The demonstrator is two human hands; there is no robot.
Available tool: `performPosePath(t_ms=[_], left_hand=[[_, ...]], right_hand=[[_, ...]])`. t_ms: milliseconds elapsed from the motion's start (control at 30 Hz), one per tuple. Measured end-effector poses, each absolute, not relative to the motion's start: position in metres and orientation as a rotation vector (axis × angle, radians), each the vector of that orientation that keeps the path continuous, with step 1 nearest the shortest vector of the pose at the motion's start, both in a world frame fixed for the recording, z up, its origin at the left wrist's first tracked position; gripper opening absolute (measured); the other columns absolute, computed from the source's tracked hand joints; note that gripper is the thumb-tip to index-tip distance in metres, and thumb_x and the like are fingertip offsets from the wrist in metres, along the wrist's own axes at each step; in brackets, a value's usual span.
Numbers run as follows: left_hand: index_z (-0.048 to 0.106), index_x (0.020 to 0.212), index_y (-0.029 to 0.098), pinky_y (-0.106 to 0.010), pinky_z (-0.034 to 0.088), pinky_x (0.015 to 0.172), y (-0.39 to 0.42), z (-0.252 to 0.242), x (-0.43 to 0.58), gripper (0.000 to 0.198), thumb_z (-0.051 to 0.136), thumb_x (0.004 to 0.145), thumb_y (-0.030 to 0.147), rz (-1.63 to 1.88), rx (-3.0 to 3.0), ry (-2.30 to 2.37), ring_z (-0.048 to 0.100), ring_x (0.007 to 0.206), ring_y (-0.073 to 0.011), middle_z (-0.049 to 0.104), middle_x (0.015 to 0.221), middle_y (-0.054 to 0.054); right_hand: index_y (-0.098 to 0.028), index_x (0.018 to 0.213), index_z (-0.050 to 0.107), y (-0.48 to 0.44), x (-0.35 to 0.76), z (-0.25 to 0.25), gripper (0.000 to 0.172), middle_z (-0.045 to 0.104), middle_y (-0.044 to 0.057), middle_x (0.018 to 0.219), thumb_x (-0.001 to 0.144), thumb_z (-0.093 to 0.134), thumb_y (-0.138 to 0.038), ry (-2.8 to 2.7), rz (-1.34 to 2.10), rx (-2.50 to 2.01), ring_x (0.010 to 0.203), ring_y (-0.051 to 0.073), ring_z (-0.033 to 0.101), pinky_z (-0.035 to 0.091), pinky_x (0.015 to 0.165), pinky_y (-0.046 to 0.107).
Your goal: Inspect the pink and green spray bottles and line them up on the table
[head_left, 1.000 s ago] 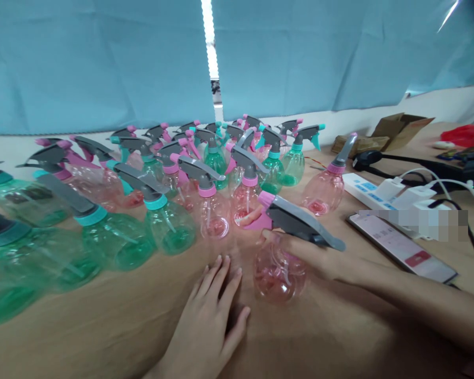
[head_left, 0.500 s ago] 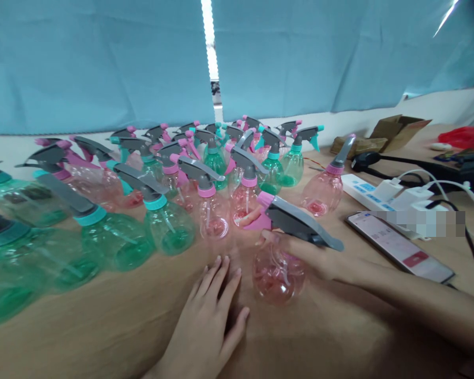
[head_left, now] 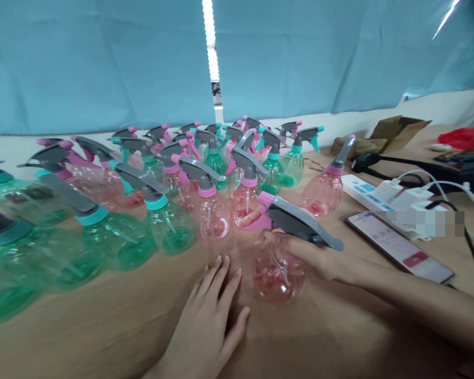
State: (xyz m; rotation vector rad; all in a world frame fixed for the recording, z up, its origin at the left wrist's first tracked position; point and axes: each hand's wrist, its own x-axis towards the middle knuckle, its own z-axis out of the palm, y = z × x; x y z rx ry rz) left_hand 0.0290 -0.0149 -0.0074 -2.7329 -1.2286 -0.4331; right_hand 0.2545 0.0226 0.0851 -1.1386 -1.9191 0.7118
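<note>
My right hand (head_left: 314,258) is wrapped round a pink spray bottle (head_left: 274,271) with a grey trigger head and pink nozzle, standing upright on the wooden table (head_left: 102,326). One finger reaches to the pink trigger. My left hand (head_left: 207,318) lies flat on the table just left of that bottle, fingers stretched out, holding nothing. Behind both hands stand several pink and green spray bottles (head_left: 166,221) with grey heads, crowded across the left and middle of the table.
A phone (head_left: 398,246) with a lit screen lies to the right of my right arm. Behind it are a white power strip (head_left: 373,192) with plugs and cables, a black device, cardboard boxes (head_left: 397,129) and a red bag. Blue curtains hang at the back.
</note>
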Motion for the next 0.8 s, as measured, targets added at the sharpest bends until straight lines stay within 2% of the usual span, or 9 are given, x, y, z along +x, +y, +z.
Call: performPosePath(t_ms=[200,333,533,700,800], left_hand=[[0.044,0.136,0.012,-0.052,0.043,0.098,-0.014,-0.008,0.030,0.047,0.048,0.094,0.033,-0.425,-2.713,-1.186,0.041,0.131,-0.0332,0.042,0.145,-0.017],[0.044,0.136,0.012,-0.052,0.044,0.097,-0.013,-0.009,0.030,0.047,0.048,0.094,0.033,-0.421,-2.711,-1.180,0.040,0.132,-0.0332,0.041,0.145,-0.017],[0.043,0.137,0.013,-0.051,0.041,0.101,-0.014,-0.008,0.029,0.048,0.048,0.094,0.034,-0.419,-2.732,-1.205,0.038,0.133,-0.0324,0.039,0.147,-0.016],[0.043,0.139,0.016,-0.049,0.039,0.102,-0.014,-0.009,0.028,0.048,0.047,0.094,0.035,-0.429,-2.736,-1.248,0.037,0.134,-0.0312,0.039,0.148,-0.013],[0.043,0.138,0.016,-0.048,0.040,0.102,-0.014,-0.010,0.027,0.048,0.047,0.094,0.036,-0.428,-2.733,-1.235,0.037,0.134,-0.0316,0.039,0.147,-0.014]], right_hand=[[-0.023,0.068,0.044,0.021,0.254,0.092,0.020,0.046,-0.001,0.065,0.080,0.053,-0.037,-1.855,0.683,-1.124,0.062,0.015,0.048,0.045,0.055,0.025],[-0.023,0.066,0.043,0.019,0.252,0.097,0.028,0.046,-0.001,0.063,0.080,0.054,-0.044,-1.820,0.731,-1.106,0.058,0.014,0.044,0.045,0.054,0.025],[-0.023,0.066,0.042,0.016,0.252,0.103,0.026,0.043,-0.003,0.060,0.080,0.054,-0.042,-1.814,0.831,-1.182,0.053,0.012,0.045,0.045,0.052,0.025],[-0.023,0.062,0.041,0.017,0.249,0.108,0.028,0.044,-0.001,0.060,0.078,0.054,-0.042,-1.836,0.750,-1.104,0.055,0.013,0.043,0.042,0.049,0.024],[-0.023,0.064,0.043,0.019,0.250,0.103,0.022,0.045,-0.001,0.061,0.076,0.054,-0.037,-1.840,0.712,-1.121,0.053,0.012,0.042,0.041,0.049,0.024]])
